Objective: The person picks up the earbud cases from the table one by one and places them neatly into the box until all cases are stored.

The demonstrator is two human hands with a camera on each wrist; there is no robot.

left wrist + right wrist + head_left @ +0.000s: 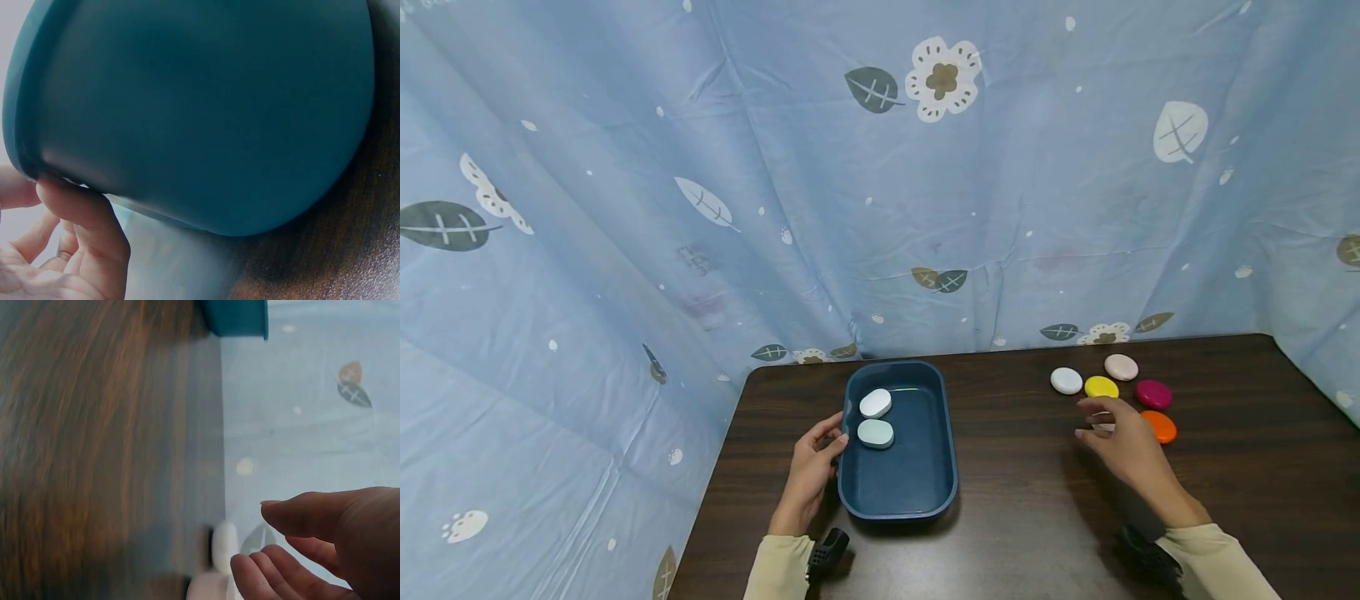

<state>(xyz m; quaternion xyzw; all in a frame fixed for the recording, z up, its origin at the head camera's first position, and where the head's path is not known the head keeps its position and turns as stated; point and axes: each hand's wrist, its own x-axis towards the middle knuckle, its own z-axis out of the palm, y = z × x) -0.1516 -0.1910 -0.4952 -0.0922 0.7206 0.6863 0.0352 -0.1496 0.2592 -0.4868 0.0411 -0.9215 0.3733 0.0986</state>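
Note:
My left hand [811,471] grips the left rim of a dark blue rectangular tray [947,450], with thumb and fingers on its edge; in the left wrist view the tray's side [206,125] fills most of the picture. Inside lie two smooth white oval pieces, a rear one [876,403] and a front one [876,433]. Over at the right, my right hand [1131,450] hovers with thumb and fingers apart around a pale piece [1102,426], partly hidden by the fingers. In the right wrist view nothing shows between the fingertips.
Around the right hand lie a white piece [1066,381], a yellow one [1101,387], a pale pink one [1122,367], a magenta one [1153,394] and an orange one [1161,427]. The dark wooden table [1015,500] ends at a blue patterned curtain [1000,208].

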